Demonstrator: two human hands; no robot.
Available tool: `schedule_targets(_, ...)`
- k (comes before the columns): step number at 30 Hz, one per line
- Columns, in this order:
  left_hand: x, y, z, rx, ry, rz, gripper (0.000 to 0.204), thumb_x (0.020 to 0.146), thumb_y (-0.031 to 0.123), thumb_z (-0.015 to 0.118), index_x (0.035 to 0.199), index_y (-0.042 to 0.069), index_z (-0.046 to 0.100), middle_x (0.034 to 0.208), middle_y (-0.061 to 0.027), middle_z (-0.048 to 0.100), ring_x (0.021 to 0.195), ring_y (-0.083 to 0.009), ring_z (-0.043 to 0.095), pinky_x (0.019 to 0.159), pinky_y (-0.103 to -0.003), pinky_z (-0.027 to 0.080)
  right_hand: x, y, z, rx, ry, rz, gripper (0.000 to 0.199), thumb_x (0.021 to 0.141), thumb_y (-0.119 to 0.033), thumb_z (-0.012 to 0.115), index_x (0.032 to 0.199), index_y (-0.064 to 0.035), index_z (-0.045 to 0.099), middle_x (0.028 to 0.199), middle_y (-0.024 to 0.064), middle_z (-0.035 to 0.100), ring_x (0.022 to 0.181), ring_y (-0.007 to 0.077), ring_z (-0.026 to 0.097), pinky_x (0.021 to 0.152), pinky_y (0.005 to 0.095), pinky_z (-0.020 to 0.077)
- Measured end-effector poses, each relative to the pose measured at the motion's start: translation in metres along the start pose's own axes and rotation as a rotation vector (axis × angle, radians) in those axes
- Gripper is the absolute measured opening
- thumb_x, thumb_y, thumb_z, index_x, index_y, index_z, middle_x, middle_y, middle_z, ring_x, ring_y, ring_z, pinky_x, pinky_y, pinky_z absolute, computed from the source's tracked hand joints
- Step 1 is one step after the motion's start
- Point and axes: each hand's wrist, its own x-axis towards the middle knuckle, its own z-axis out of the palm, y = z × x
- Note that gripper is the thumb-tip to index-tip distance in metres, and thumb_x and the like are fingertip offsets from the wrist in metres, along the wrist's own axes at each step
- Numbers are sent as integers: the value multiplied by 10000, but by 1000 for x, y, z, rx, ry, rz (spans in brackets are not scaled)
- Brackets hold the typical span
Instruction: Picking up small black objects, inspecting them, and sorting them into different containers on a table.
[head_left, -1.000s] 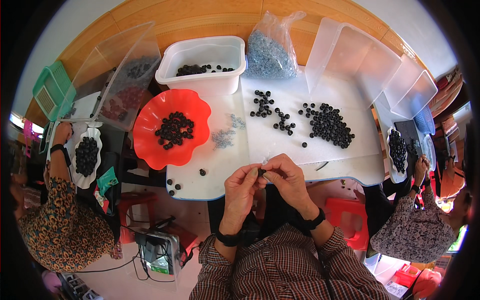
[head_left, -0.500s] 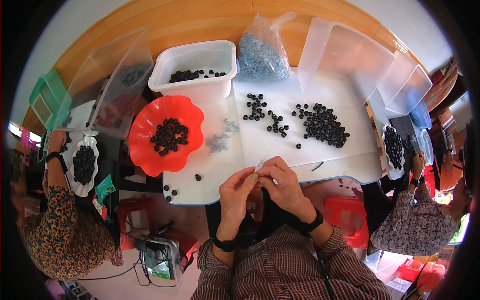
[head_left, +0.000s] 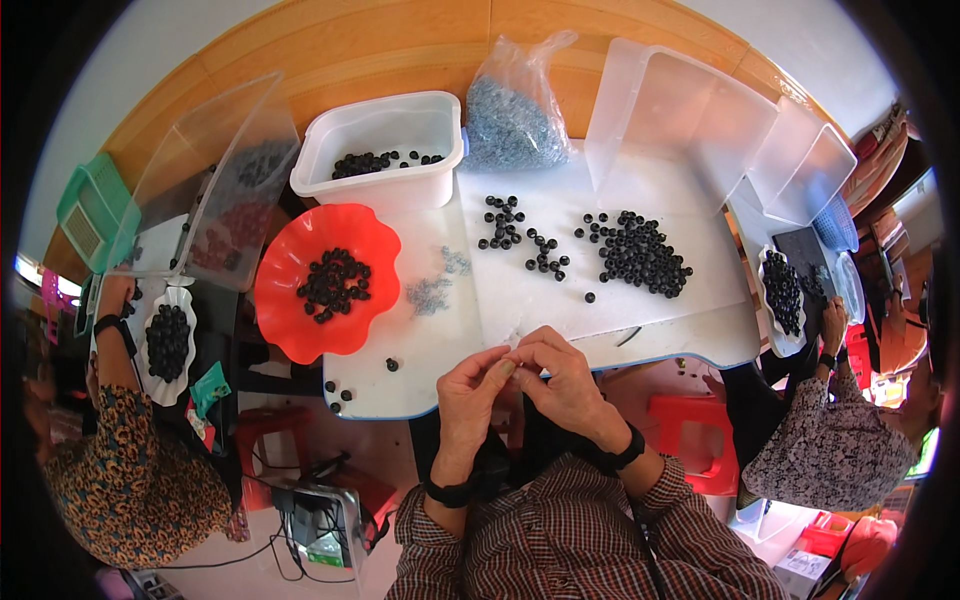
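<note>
My left hand [head_left: 470, 395] and my right hand [head_left: 562, 385] meet at the table's front edge, fingertips pinched together. Whatever small thing they hold is too tiny and too covered by the fingers to name. Beyond them, a dense pile of black round pieces [head_left: 645, 255] with holes lies on a white sheet [head_left: 520, 290]. Smaller groups of the same black pieces [head_left: 503, 222] are scattered to its left. Tiny pale blue-grey bits [head_left: 430, 295] lie on the white tabletop, beside a red wavy-rimmed bowl [head_left: 275, 290] holding more black pieces.
A white tub [head_left: 400, 190] with black pieces, a clear bag of blue-grey bits [head_left: 515, 125] and a translucent bin [head_left: 690, 125] line the back. Loose black pieces [head_left: 392, 364] lie near the front left edge. Co-workers sit left [head_left: 135, 470] and right [head_left: 825, 440] beside white dishes.
The table and everything on it sit slightly lower and a little further left in the picture. My hands stay pinched together at nearly the same spot.
</note>
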Motion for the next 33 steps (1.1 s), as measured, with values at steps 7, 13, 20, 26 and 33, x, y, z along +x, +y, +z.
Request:
schedule_targets(7, 5, 2, -8, -375, -157, -42, 272, 955, 93, 599, 1185, -51, 617, 969, -129, 693, 756, -134, 649, 675, -240, 534, 0, 4, 0, 319, 93, 70, 180, 856, 58, 607, 1028, 16, 638, 985, 87, 602, 869, 157, 649, 743, 265, 534)
schedule_targets(13, 7, 2, -12, -620, -287, 9, 271, 956, 95, 592, 1180, -56, 609, 1002, -152, 679, 775, -156, 637, 743, -317, 561, -1, 2, -4, 393, 124, 119, 164, 871, 45, 599, 1028, 19, 639, 997, 73, 615, 898, 122, 637, 787, 249, 520)
schedule_targets(20, 7, 0, -10, -571, -206, 37, 227, 964, 67, 568, 1141, -69, 610, 963, -153, 664, 778, -154, 617, 843, -418, 585, -2, 5, 1, 425, 124, 137, 158, 868, 48, 594, 1014, 19, 650, 973, 65, 618, 872, 117, 630, 786, 242, 514)
schedule_targets(26, 4, 23, -6, -440, -94, 101, 233, 975, 96, 555, 1145, -51, 617, 978, -139, 656, 778, -147, 621, 851, -412, 587, 1, -3, -1, 304, 89, 132, 152, 857, 43, 609, 999, 22, 658, 940, 72, 619, 817, 107, 622, 724, 236, 505)
schedule_targets(33, 11, 75, -10, -250, 187, 390, 207, 976, 101, 559, 1123, -20, 640, 1011, -111, 656, 795, -109, 618, 776, -349, 598, -1, 3, -7, 189, 92, 73, 137, 859, 38, 611, 985, 13, 661, 911, 73, 613, 731, 117, 610, 657, 243, 494)
